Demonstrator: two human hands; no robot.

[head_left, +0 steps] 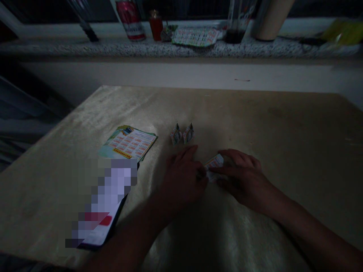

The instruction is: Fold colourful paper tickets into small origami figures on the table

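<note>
A small folded paper card [214,162] with printed colored blocks lies on the table between my hands. My left hand [185,175] pinches its left edge with thumb and index finger, while the other fingers stretch forward. On the opposite side, my right hand [245,175] has its index finger pressed across the paper, the thumb at the near edge and other fingers curled by the far edge. Just beyond my left hand stand two small folded paper pieces [176,134], pointed at the top. Part of the held paper is hidden under my fingers.
Left of my hands lies a stack of printed cards [133,141], with a lit phone [110,204] below it. On the granite windowsill [159,49] stand a red can [131,20], an orange bottle [156,27], a crumpled printed packet [195,36] and a glass [237,22] with dark liquid.
</note>
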